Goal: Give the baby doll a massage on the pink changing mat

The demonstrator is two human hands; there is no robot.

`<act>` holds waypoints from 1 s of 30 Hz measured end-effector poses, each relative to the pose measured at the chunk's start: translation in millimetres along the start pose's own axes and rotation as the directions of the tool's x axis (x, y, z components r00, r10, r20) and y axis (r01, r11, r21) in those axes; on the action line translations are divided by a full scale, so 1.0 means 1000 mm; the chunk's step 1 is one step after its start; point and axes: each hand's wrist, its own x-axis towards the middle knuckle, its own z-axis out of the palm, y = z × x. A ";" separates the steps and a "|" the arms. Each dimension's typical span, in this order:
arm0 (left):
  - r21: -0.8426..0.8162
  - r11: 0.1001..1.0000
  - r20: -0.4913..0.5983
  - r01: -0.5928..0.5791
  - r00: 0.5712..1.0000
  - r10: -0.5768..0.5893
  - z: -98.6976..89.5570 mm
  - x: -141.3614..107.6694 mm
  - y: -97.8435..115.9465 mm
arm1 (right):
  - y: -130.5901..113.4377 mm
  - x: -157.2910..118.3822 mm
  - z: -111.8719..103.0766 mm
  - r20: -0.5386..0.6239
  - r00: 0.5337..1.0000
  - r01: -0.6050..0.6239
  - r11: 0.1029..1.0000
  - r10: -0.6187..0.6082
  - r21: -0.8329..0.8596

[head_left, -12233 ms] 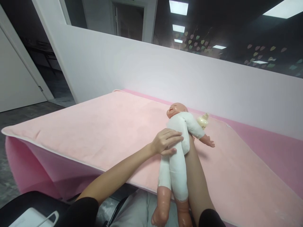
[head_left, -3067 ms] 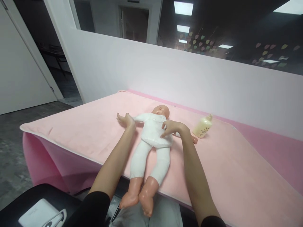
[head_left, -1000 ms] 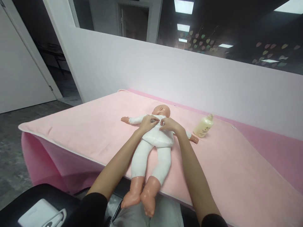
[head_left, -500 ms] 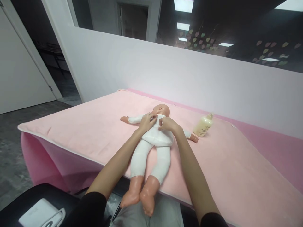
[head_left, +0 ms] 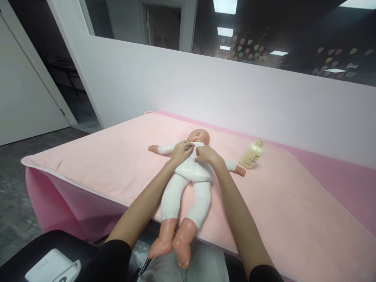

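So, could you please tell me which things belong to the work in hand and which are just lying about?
In use:
doll, under the left hand and right hand
pink blanket beneath

Apparently lying about:
pale-yellow bottle, untouched
white device, lower left

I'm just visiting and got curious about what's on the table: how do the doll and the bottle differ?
The doll lies stretched out, while the bottle stands up. The doll is much longer than the bottle. The doll has a white body with a tan head and feet; the bottle is pale yellow with dark print. Both rest on the pink cloth.
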 end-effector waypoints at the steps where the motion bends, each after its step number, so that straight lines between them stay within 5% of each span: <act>1: 0.004 1.000 0.000 -0.001 1.000 0.001 0.000 0.000 0.000 | 0.000 0.000 0.001 -0.001 1.000 0.000 1.000 0.000 -0.002; 21: 0.103 0.994 0.053 -0.024 0.998 0.018 -0.006 -0.003 0.009 | -0.002 -0.001 0.000 -0.006 1.000 -0.017 0.998 0.017 0.063; 27: 0.200 0.979 -0.041 -0.050 0.997 0.060 -0.006 -0.007 0.012 | 0.001 0.001 0.003 -0.016 1.000 -0.013 0.995 0.015 0.096; 30: 0.157 0.987 0.020 -0.039 0.999 0.036 -0.005 -0.006 0.009 | 0.001 0.001 0.003 -0.007 1.000 -0.027 0.994 0.028 0.109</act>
